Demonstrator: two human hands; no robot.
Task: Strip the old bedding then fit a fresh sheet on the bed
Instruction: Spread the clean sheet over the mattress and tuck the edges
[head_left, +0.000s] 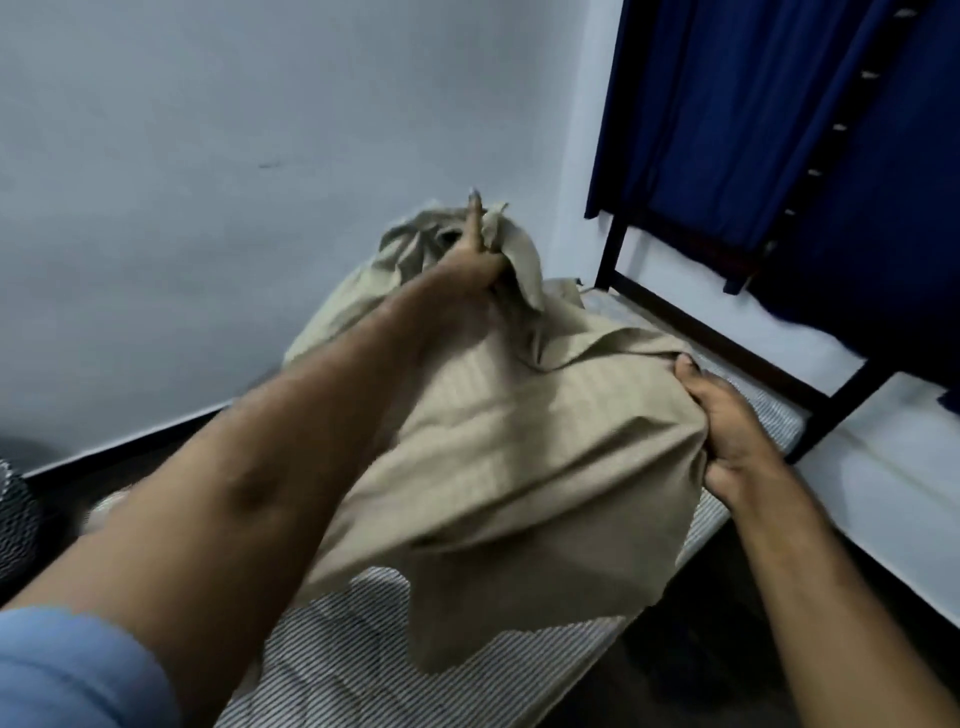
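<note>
Both hands grip a bunched beige sheet (519, 441) over the striped mattress (332, 654): left hand (467, 270) high, right hand (727, 431) at its edge. Soft, light cloth; hold by edges.

Hands: two, left hand (470, 270) and right hand (727, 426)
Beige sheet (519, 441): one
Striped mattress (332, 654): one
Black bed frame (727, 348): one
Blue curtain (727, 119): one
Blue sleeve (67, 670): one

Two bare forearms enter from the lower edge. Left arm (270, 467): a light blue sleeve (67, 670) pushed up near the elbow. Right arm (810, 587): no sleeve visible. Left hand (462, 275) and right hand (727, 431): ungloved.
</note>
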